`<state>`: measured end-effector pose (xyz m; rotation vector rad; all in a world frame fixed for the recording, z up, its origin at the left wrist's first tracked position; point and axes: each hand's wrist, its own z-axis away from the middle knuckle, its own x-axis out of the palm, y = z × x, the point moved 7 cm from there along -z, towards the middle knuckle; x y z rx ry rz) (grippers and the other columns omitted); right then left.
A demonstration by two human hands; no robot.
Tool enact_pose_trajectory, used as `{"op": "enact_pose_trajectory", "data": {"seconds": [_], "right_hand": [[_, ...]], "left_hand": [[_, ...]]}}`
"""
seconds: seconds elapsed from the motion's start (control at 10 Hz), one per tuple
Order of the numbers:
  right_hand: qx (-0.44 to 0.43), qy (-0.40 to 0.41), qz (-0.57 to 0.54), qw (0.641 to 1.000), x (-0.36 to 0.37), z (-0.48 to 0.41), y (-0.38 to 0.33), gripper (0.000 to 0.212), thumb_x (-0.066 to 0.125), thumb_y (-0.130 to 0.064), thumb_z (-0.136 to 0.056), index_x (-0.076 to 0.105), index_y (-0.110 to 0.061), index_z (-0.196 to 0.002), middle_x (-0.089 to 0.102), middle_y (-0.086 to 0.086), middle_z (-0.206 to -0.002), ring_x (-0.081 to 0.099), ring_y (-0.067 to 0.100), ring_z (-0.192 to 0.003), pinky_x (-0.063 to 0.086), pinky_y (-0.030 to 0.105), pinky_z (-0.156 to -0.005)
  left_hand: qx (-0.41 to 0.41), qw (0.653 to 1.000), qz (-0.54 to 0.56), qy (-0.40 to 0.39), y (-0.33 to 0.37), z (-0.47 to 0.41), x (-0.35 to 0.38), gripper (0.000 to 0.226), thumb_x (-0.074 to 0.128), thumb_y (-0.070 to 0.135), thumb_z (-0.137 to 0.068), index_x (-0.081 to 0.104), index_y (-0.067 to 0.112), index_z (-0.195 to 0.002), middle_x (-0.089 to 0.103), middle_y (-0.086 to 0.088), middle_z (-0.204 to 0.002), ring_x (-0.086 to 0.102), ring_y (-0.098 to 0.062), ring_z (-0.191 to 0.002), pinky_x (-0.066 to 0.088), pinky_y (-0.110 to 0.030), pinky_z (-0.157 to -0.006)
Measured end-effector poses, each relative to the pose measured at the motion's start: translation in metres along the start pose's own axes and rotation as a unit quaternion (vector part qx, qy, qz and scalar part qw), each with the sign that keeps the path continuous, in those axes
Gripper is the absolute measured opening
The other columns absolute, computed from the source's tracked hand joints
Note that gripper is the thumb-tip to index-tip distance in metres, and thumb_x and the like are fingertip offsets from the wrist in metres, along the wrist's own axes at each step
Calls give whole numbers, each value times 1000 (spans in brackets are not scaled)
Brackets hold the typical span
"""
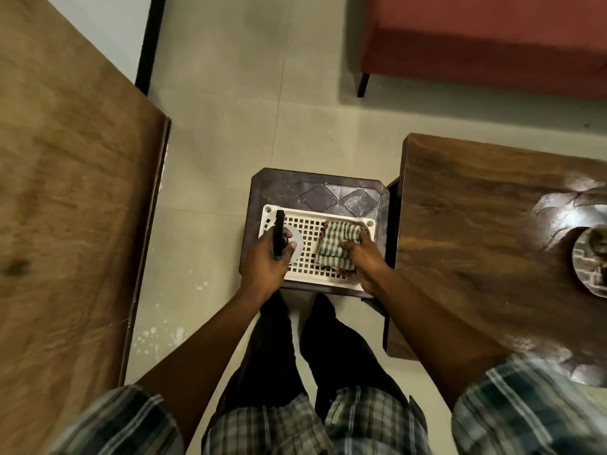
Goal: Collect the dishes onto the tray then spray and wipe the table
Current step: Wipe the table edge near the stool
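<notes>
A white perforated tray [308, 267] lies on a small dark plastic stool [315, 188] in front of me. My left hand [267, 261] grips a spray bottle [281, 238] with a black nozzle, seen from above at the tray's left end. My right hand [363, 254] holds a folded checked cloth [336, 244] at the tray's right end. On the dark wooden table [476, 224] to the right, a round dish [589, 264] sits near the frame's right edge, partly cut off.
A large light-brown wooden surface [65, 224] fills the left side. A red sofa [476, 37] with a dark leg stands at the back right. Pale floor tiles lie between them. My legs stand just behind the stool.
</notes>
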<state>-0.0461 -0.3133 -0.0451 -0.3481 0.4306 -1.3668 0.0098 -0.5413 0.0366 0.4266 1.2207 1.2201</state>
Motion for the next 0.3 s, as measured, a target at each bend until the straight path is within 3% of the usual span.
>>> {"op": "enact_pose_trajectory", "data": {"seconds": [0.1,0.2,0.3], "right_hand": [[-9,14,20,1000,-3,-7,2,49,55,-12,-108,49,-28,-154,69,10,-136,72,35,-114,66,48,-76],[-59,53,106,991,-10,1,-9,51,63,-18,-105,51,-22,-155,69,8,-138,69,30,-119,63,44,-92],[-101,112,176,973,-20,19,-11,53,69,-23,-101,53,-19,-152,71,7,-138,69,31,-123,58,42,-103]], "left_hand": [[7,1000,-15,-1,-5,-1,2,16,71,26,-98,68,21,-113,73,6,-98,71,-13,-92,53,-23,-84],[21,999,-44,-14,-4,-2,3,28,73,17,-97,66,17,-124,73,3,-110,69,-12,-102,42,2,-82],[21,997,-69,-24,-10,2,-2,51,73,3,-91,59,17,-138,70,-2,-122,67,-16,-103,42,2,-83]]}}
